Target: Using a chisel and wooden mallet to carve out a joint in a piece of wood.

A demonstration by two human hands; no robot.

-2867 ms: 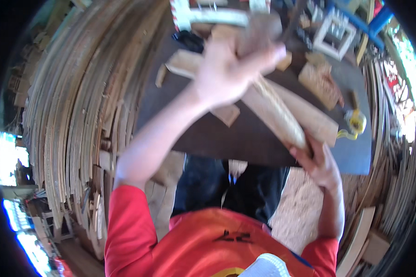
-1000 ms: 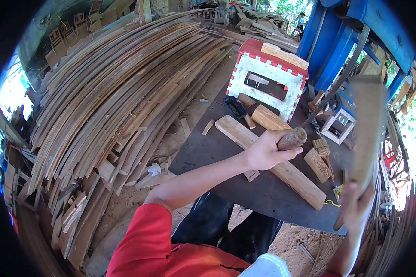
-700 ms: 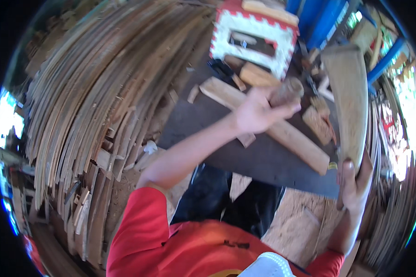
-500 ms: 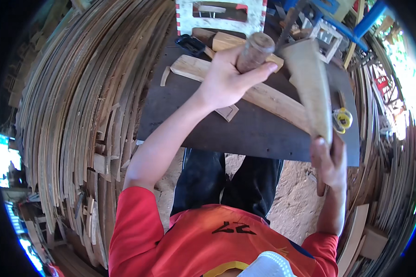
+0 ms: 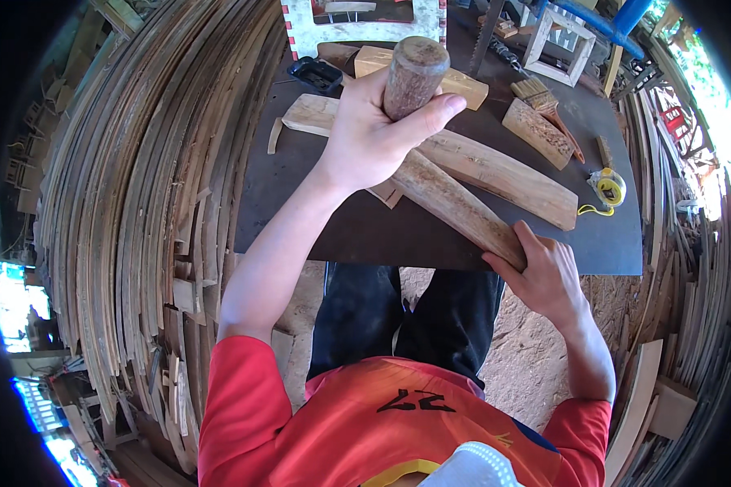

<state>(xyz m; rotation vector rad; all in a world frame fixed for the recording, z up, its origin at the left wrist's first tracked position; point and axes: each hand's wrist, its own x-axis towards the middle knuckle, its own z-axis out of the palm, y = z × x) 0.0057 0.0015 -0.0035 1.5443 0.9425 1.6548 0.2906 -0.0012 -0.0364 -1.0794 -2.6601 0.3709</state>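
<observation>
My left hand (image 5: 361,142) is closed round a thick, round wooden cylinder (image 5: 414,85), whose worn end points up. Lower right, my right hand (image 5: 544,272) grips the near end of a long wooden club (image 5: 463,203). The club slants up and left, and its far end disappears under my left hand, so I cannot tell whether it touches the cylinder. Beneath both lies a pale wooden plank (image 5: 503,170) on the dark tabletop (image 5: 341,227). A smaller piece of wood (image 5: 387,193) shows below my left wrist.
On the table's right are a brush (image 5: 534,94), a wood block (image 5: 538,132) and a yellow tape measure (image 5: 607,187). Farther back stand a white frame (image 5: 559,47) and a white panel (image 5: 365,34). A wooden block (image 5: 467,85) lies behind my left hand. Stacked boards (image 5: 138,162) rise at left.
My right hand has swung down and left, bringing the raised club to a slant across the table. My left hand with the cylinder has shifted slightly left in view. The brush and block are now uncovered.
</observation>
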